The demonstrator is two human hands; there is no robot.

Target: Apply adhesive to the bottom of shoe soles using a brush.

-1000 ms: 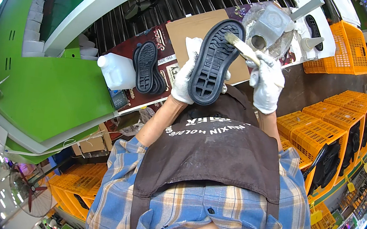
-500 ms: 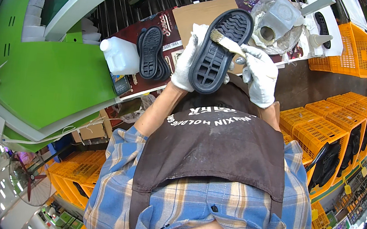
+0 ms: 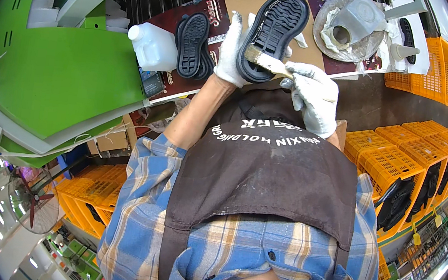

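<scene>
My left hand [image 3: 231,57], in a white glove, grips a black shoe sole [image 3: 276,26] by its left edge. The sole's recessed, gridded face is turned up toward me, above the work table. In my gloved right hand [image 3: 314,95] is a flat paintbrush [image 3: 272,63], pinched by its handle. Its bristles touch the near end of the sole. Left of that hand pair, a stack of black soles [image 3: 192,44] lies on the table beside a translucent white jug [image 3: 154,47].
A clear cut-open container [image 3: 359,19] rests on a plastic-wrapped round dish at the right, near a white nozzle bottle [image 3: 404,52]. Cardboard [image 3: 307,55] covers the table's middle. Orange crates [image 3: 396,150] line the right side; a green machine panel [image 3: 63,81] stands left.
The brush has moved from the sole's upper middle down to its near end. The sole has shifted away from me, and my right hand has come slightly nearer.
</scene>
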